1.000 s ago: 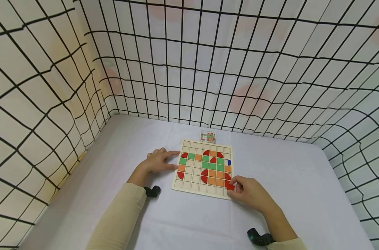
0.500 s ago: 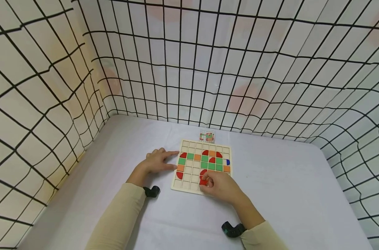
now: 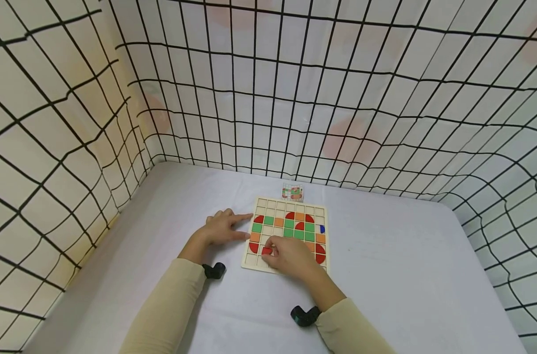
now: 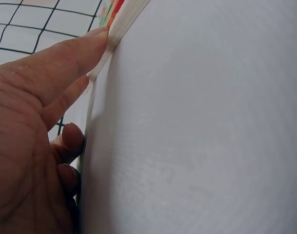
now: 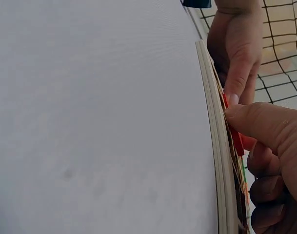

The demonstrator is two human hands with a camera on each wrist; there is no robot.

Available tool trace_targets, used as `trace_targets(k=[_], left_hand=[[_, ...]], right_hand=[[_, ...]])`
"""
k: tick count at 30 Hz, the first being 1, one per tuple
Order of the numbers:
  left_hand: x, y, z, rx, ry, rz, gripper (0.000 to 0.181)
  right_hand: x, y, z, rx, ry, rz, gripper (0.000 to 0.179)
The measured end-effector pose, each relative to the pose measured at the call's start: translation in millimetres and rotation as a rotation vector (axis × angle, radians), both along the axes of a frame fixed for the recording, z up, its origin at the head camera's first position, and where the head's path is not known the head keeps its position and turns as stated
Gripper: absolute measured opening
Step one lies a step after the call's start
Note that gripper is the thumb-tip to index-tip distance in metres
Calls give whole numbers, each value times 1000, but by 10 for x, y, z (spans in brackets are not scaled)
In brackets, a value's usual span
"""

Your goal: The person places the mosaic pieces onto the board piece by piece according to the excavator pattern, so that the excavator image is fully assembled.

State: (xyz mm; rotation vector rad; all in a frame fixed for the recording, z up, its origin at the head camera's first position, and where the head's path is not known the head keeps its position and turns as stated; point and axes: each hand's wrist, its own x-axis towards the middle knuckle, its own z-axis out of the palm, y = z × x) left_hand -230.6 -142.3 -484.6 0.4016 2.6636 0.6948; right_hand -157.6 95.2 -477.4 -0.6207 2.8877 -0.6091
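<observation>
A square wooden grid board [image 3: 270, 202] lies on the table, partly filled with green squares [image 3: 298, 234], orange squares [image 3: 279, 222] and red rounded-corner pieces [image 3: 258, 219]. My right hand [image 3: 292, 258] is over the board's lower left part, pinching a red piece [image 3: 266, 250] between thumb and finger, and it covers several cells. In the right wrist view, that red piece [image 5: 237, 141] is close over the board's surface. My left hand [image 3: 221, 228] rests at the board's left side, index finger and thumb stretched out against the edge. Its thumb [image 4: 75, 61] touches the edge in the left wrist view.
A small pattern card [image 3: 292, 192] stands behind the board. One cell at the right bears a blue mark [image 3: 322, 229]. Black wire mesh [image 3: 268, 132] encloses the white-covered table [image 3: 383, 255] at the back and sides. Dark wrist cameras [image 3: 305, 316] sit on both wrists.
My right hand has moved left across the board, from its lower right edge to the lower left part, with a red piece in its pinch. My left hand has stayed at the edge.
</observation>
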Motion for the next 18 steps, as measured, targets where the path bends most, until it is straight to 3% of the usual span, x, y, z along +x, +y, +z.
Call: trace_targets(k=[18], left_hand=[[-10, 2, -12, -4, -13, 5, 72]], right_hand=[[-73, -67, 18, -6, -19, -2, 25]])
